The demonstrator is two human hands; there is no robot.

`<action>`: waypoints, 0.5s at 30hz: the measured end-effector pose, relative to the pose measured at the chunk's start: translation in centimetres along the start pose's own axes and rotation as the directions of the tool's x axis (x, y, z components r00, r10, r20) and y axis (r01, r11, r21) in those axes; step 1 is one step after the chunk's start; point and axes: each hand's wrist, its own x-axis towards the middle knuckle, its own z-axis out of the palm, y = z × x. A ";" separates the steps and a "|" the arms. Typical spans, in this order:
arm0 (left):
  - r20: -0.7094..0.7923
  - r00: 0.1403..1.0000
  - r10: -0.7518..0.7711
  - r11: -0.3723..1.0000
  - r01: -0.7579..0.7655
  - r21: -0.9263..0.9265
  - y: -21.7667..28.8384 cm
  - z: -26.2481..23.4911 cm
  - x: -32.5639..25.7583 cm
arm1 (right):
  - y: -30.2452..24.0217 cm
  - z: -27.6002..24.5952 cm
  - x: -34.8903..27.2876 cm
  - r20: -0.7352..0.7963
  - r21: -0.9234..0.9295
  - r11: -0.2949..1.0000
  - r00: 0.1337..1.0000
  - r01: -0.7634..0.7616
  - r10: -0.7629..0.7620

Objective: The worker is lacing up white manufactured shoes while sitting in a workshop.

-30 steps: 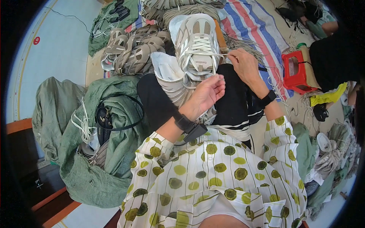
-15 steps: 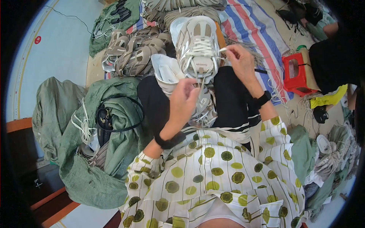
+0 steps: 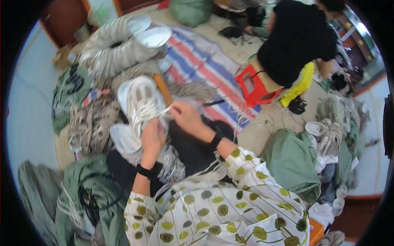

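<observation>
A: Where is the sneaker (image 3: 141, 102) now?

B: It lies on the person's lap, sole down, toe pointing away, on the black cloth (image 3: 193, 151) over the knees. It is a pale grey-white shoe w/ white lace.

A: And the hands?

B: The left hand (image 3: 152, 137) rests on the near side of the shoe, fingers curled against it, so the grip looks closed on the shoe to steady it. The right hand (image 3: 186, 117) pinches the lace end (image 3: 165, 110) btw thumb and fingertips, just beside the eyelets; that grip is closed on the lace.

A: Which step, you think?

B: I judge it is lacing, approx. the middle of the shoe. The next move probably needs a fine aim: lace tip into a small eyelet, then a pull, while the other hand keeps the shoe from turning.

A: The surface and room?

B: No bench here, the work is on the lap, and the person sits low over the floor. A striped mat (image 3: 201, 61) in red, blue and white lies ahead. More grey sneakers in a pile (image 3: 119, 45) at the far left, green sacks (image 3: 293, 160) at both sides. Another person in black sits on a red stool (image 3: 252, 86) at the right.
</observation>
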 end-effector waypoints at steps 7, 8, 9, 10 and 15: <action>0.541 0.832 0.121 -0.004 0.546 -0.838 0.3 -9.2 -3.9 | 0.0 -0.7 1.8 0.087 -0.173 0.983 0.995 0.065 -0.051; 0.548 0.831 0.090 -0.008 0.551 -0.834 -0.8 -9.8 -4.5 | -0.1 -0.5 1.9 0.136 -0.184 0.982 0.991 0.038 -0.013; 0.500 0.863 0.075 -0.082 0.505 -0.859 -1.9 -10.2 -5.0 | 0.0 -0.2 1.7 0.121 -0.222 0.971 0.991 0.087 -0.061; 0.443 0.895 0.054 -0.155 0.446 -0.881 -2.9 -10.4 -5.9 | -0.1 0.1 1.4 0.138 -0.206 0.975 0.989 0.089 -0.061; 0.488 0.830 -0.269 0.123 0.532 -0.837 -4.6 -10.8 -8.0 | -1.4 -0.1 -1.3 0.266 -0.016 0.954 0.918 -0.300 0.293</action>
